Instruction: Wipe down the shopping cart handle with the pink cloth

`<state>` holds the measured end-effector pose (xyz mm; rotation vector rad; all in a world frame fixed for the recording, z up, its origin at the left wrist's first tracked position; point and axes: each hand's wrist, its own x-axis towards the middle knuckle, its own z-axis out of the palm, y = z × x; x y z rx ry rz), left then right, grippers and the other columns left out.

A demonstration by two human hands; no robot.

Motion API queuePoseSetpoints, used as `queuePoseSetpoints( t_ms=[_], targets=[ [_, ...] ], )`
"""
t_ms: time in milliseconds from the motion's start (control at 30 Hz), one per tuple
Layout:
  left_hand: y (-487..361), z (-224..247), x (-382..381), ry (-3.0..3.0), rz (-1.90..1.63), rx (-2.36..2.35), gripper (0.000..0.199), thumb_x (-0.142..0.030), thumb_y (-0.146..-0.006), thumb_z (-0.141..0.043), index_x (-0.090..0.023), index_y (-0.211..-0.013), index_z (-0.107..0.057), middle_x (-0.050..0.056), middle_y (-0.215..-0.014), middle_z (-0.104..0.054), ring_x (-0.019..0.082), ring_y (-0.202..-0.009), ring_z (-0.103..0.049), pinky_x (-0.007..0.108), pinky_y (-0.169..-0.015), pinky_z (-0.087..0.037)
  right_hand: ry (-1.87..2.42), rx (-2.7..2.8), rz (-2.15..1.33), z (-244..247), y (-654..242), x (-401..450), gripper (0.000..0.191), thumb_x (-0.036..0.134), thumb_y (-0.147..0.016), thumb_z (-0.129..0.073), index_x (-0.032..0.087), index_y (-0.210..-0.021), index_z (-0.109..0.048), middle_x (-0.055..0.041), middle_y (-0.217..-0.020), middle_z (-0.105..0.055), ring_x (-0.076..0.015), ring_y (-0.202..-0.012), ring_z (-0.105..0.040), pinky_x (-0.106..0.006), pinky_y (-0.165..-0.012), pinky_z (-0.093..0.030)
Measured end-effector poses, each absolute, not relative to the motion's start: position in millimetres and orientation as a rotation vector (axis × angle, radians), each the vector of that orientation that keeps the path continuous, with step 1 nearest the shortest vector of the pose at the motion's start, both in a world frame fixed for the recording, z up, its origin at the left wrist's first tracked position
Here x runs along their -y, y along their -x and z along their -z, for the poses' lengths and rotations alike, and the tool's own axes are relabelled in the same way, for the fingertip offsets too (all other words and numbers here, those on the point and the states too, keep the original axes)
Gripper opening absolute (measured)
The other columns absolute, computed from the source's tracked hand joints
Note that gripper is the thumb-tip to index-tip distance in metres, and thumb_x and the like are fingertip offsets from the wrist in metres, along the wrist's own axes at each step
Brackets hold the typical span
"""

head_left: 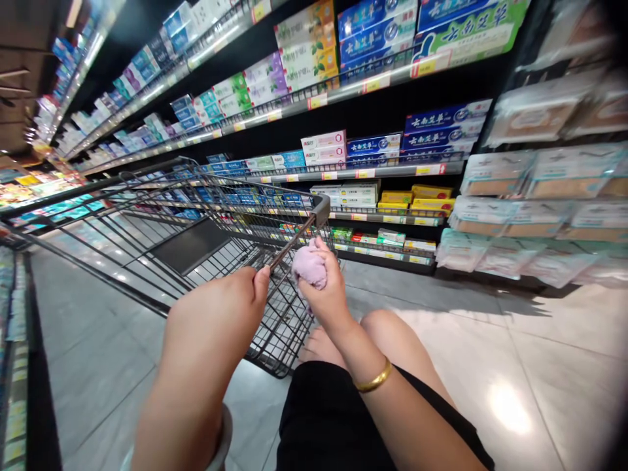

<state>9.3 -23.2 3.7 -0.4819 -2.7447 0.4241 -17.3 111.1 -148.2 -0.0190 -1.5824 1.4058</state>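
A black wire shopping cart (196, 196) stands in front of me, its near end close to my knees. My left hand (240, 291) is closed round the top rail (293, 243) at that end, thumb lying along it. Just to the right, my right hand (328, 291) holds a crumpled lilac cloth (310, 263), fingers wrapped about it beside the rail. Whether the cloth touches the rail, I cannot tell. A gold bangle (375, 378) circles my right wrist. Below the hands, the cart's wire basket shows a dark panel (191, 245) at its side.
Shelves (363, 173) of boxed toothpaste (377, 36) run along the far side of the aisle. Packaged goods in clear bags (500, 216) hang at the right. Another shelf edge (17, 366) borders the left. Grey floor tiles (534, 353) lie around the cart.
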Motion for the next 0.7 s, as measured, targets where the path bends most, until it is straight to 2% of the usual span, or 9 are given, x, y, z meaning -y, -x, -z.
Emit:
queuePoseSetpoints(
  t_ms=[100,200,400,467,600,700],
  targets=[
    [-7,-1,25,0.512,-0.435,2.735,0.054,-0.048,-0.105,-0.022,-0.024,-0.086,-0.066,0.009,-0.083,-0.075,0.031,-0.074,-0.071,0.036,-0.056,-0.025,-0.145,1.572,-1.329,136,2,-94,0.045,0.014,-0.077,-0.069,0.024,-0.119,-0.059,-0.0126,-0.14,-0.062,-0.0264,-0.135,-0.058,-0.048,-0.115,-0.047],
    [-7,-1,26,0.516,-0.473,2.728,0.054,-0.048,-0.105,-0.02,-0.024,-0.089,-0.065,0.008,-0.084,-0.076,0.031,-0.075,-0.071,0.036,-0.057,-0.025,-0.207,1.587,-1.212,134,-2,-88,0.046,0.014,-0.077,-0.069,0.025,-0.121,-0.06,-0.0103,-0.127,-0.064,-0.0247,-0.125,-0.061,-0.045,-0.109,-0.051],
    [-9,-2,24,0.511,-0.436,2.743,0.055,-0.048,-0.106,-0.019,-0.024,-0.085,-0.065,0.009,-0.083,-0.076,0.03,-0.076,-0.071,0.036,-0.057,-0.024,0.219,1.588,-1.209,150,19,-114,0.041,0.013,-0.076,-0.063,0.022,-0.116,-0.06,-0.0099,-0.117,-0.064,-0.0259,-0.113,-0.061,-0.049,-0.104,-0.052],
    [-8,-2,24,0.501,-0.442,2.743,0.056,-0.049,-0.106,-0.019,-0.024,-0.085,-0.065,0.009,-0.082,-0.076,0.03,-0.075,-0.071,0.035,-0.057,-0.024,0.163,1.572,-1.218,141,13,-112,0.041,0.014,-0.077,-0.065,0.023,-0.117,-0.059,-0.0095,-0.118,-0.064,-0.0255,-0.115,-0.06,-0.048,-0.105,-0.052],
    [-7,-1,25,0.525,-0.5,2.721,0.051,-0.044,-0.105,-0.021,-0.023,-0.089,-0.065,0.008,-0.081,-0.075,0.03,-0.074,-0.071,0.035,-0.056,-0.023,-0.253,1.584,-1.16,122,-3,-98,0.043,0.015,-0.082,-0.069,0.026,-0.122,-0.058,-0.01,-0.13,-0.06,-0.024,-0.126,-0.058,-0.044,-0.11,-0.05],
    [-8,-2,24,0.503,-0.479,2.723,0.051,-0.046,-0.105,-0.023,-0.024,-0.088,-0.065,0.008,-0.081,-0.075,0.031,-0.074,-0.071,0.035,-0.056,-0.023,-0.216,1.559,-1.176,133,10,-103,0.042,0.014,-0.082,-0.067,0.026,-0.121,-0.058,-0.0096,-0.129,-0.061,-0.0239,-0.126,-0.058,-0.045,-0.111,-0.049]
  ],
)
